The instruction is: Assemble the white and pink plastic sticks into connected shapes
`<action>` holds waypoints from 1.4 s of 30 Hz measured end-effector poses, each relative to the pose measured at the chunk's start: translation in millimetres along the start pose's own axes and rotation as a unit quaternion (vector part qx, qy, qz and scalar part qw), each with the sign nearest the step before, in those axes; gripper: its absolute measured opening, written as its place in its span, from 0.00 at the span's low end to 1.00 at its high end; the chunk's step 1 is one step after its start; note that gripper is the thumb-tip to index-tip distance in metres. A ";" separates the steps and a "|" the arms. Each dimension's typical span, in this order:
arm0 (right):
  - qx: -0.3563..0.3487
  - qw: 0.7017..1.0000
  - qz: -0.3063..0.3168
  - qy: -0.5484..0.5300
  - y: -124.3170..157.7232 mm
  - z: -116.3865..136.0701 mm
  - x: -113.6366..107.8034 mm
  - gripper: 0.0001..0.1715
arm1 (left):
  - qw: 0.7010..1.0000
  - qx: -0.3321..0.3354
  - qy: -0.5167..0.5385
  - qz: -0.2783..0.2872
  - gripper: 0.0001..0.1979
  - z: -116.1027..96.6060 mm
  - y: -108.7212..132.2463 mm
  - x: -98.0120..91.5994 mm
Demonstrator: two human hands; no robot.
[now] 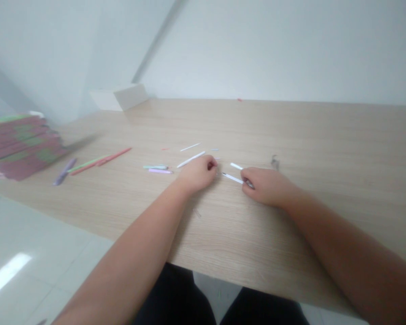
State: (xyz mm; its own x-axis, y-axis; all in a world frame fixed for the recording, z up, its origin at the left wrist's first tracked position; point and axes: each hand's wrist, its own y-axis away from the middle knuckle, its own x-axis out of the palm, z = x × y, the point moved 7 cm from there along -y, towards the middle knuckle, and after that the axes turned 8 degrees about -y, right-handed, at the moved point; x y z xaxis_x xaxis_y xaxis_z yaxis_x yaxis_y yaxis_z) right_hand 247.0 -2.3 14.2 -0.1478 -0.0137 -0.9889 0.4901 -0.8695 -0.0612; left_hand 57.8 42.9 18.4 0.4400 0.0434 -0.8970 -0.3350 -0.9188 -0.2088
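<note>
My left hand (199, 173) is closed near the middle of the wooden table, its thumb and finger pressed together; what they hold, if anything, is too small to make out. To its right, my right hand (264, 185) is closed around a thin white stick with a dark tip (232, 178), which points toward my left hand. A short white piece (236, 166) shows just above the right fingers. Behind my left hand lies a white pen-like stick (191, 159), with a thinner white stick (190, 147) beyond it.
Green and purple pens (160, 171) lie left of my left hand. Farther left are red sticks (114, 156), a purple pen (65, 172) and a pink-green stack (22, 144). A white box (120, 97) stands at the back. A small dark item (274, 161) lies behind my right hand.
</note>
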 end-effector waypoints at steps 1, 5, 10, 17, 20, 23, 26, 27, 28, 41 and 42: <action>-0.001 1.000 -0.002 -0.002 0.0 -0.8 -0.1 0.08 | 1.000 0.002 -0.001 -0.001 0.10 -0.3 0.2 -0.5; -0.007 1.000 -0.007 -0.003 -0.8 -3.6 0.4 0.10 | 1.000 0.005 -0.019 0.001 0.10 -2.5 0.9 -2.3; -0.015 1.000 -0.009 -0.003 -2.6 -5.9 0.9 0.11 | 0.999 0.005 -0.049 0.005 0.10 -3.2 0.9 -2.6; -0.024 0.999 -0.012 -0.019 -3.5 -7.5 1.8 0.11 | 0.997 0.013 -0.069 0.012 0.09 -0.7 0.2 1.4; -0.032 0.999 -0.014 -0.033 -3.9 -8.1 3.3 0.12 | 0.996 0.018 -0.087 0.015 0.09 -0.2 0.4 2.5; -0.035 0.998 -0.016 -0.057 -3.9 -9.6 4.4 0.11 | 0.994 0.025 -0.104 0.021 0.09 0.0 0.0 4.0; -0.020 0.994 -0.035 -0.104 -2.7 -12.8 -0.3 0.11 | 0.992 0.034 -0.119 0.029 0.10 -0.6 -0.8 5.8; -0.011 0.992 -0.044 -0.119 -1.9 -14.4 -3.5 0.10 | 0.991 0.040 -0.124 0.029 0.10 -1.3 -1.0 6.0; -0.001 0.990 -0.055 -0.132 -0.9 -16.4 -7.3 0.10 | 0.990 0.046 -0.129 0.029 0.10 -2.1 -1.2 6.2; 0.107 0.828 -0.208 -0.510 16.0 -78.8 -34.1 0.25 | 0.984 0.076 -0.159 0.023 0.12 -3.3 -2.4 7.8; 0.106 0.820 -0.202 -0.524 14.6 -78.3 -32.7 0.24 | 0.984 0.078 -0.158 0.022 0.12 -3.4 -2.5 8.0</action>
State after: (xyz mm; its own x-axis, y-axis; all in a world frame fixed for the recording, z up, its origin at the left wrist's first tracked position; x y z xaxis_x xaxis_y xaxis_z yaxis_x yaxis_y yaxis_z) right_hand 326.2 24.2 35.1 -0.9737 -0.0232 -0.2268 0.0747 -0.9723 -0.2214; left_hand 65.0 44.3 13.0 0.1483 0.1474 -0.9779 -0.4822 -0.8526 -0.2016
